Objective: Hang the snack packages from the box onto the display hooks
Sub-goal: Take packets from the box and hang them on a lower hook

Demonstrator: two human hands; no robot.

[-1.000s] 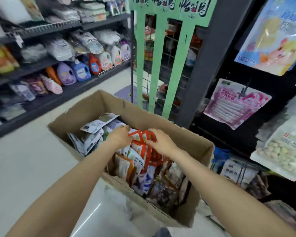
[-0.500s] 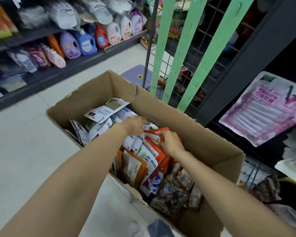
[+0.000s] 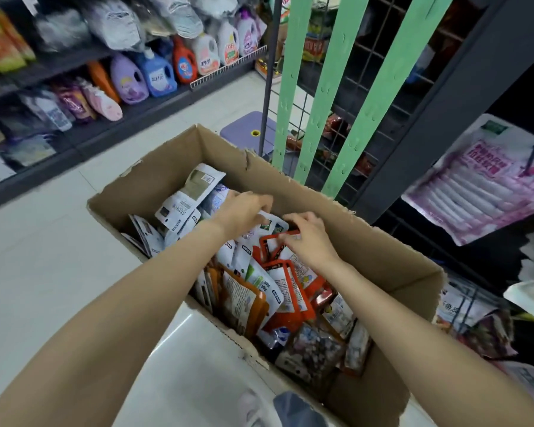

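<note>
Box (image 3: 346,217): sitting open-topped on the pale floor, near centre, packed with snack packages standing on edge.
Snack packages (image 3: 285,291): filling the box; white ones leaning at the far left, orange and red ones crowding the middle, dark mottled ones lying at the near right corner.
Left hand (image 3: 244,212): reaching into the far part of the box, fingers curling down over the tops of the white packages (image 3: 179,211); whether pinching 1 or only touching, cannot tell.
Right hand (image 3: 310,238): reaching in just right of the left hand, fingertips pinching the top edge of a red package (image 3: 273,246).
Both forearms: stretching from the near edge toward the box, the 2 hands lying close together but apart.
Green strips (image 3: 318,97): 3 of them, hanging in front of a wire rack, just beyond the far wall of the box.
Purple-and-white bag (image 3: 487,183): hanging on a hook at the right, on dark shelving.
Detergent bottles (image 3: 154,75): standing in a row on the low shelf at the far left, purple, blue, red and white.
Purple stool (image 3: 247,131): standing on the floor just behind the box, beside the rack's foot.
Other bags: hanging low at the near right, blurred.
</note>
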